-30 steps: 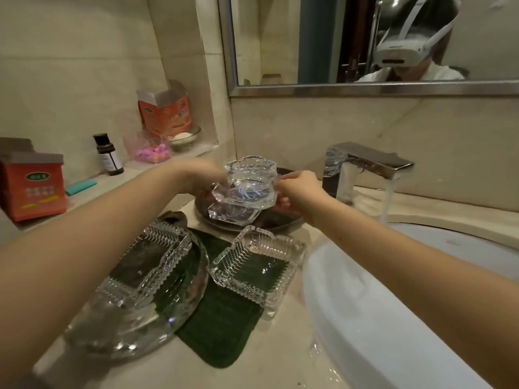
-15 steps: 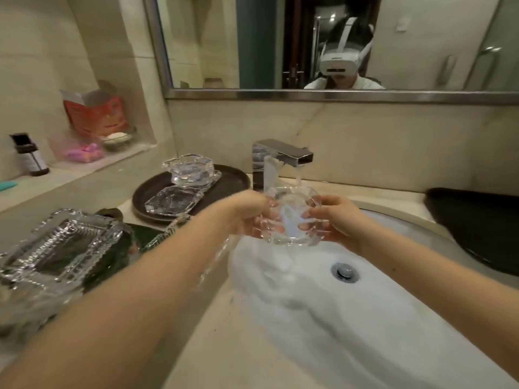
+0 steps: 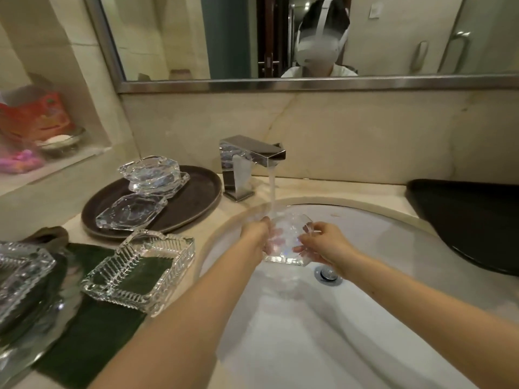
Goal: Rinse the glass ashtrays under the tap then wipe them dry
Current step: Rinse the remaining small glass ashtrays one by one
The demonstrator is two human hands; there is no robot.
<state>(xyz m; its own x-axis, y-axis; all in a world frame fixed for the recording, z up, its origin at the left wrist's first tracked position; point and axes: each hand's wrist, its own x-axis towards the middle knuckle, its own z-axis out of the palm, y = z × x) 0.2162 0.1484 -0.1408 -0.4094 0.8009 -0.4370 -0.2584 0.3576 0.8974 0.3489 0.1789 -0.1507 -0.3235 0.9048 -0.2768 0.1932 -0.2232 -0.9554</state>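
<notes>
Both my hands hold one clear glass ashtray [image 3: 286, 237] over the white basin [image 3: 379, 242], right under the running stream from the chrome tap [image 3: 250, 155]. My left hand [image 3: 257, 234] grips its left side and my right hand [image 3: 323, 244] grips its right side. Two more faceted glass ashtrays, one upright [image 3: 151, 171] and one flat [image 3: 130, 211], sit on a dark round tray [image 3: 196, 197]. A ribbed square ashtray [image 3: 140, 270] rests on a green cloth [image 3: 92, 341]. Another ribbed ashtray [image 3: 19, 276] lies at the far left, partly cut off.
A black tray [image 3: 471, 220] sits on the counter at the right of the basin. The drain [image 3: 327, 273] lies just below my right hand. A wall niche at the left holds an orange box [image 3: 33, 116], a small dish and pink items.
I lifted the ashtray off the dark tray, carried it right over the basin, and it now sits lower under the running water. The view has swung right toward the sink.
</notes>
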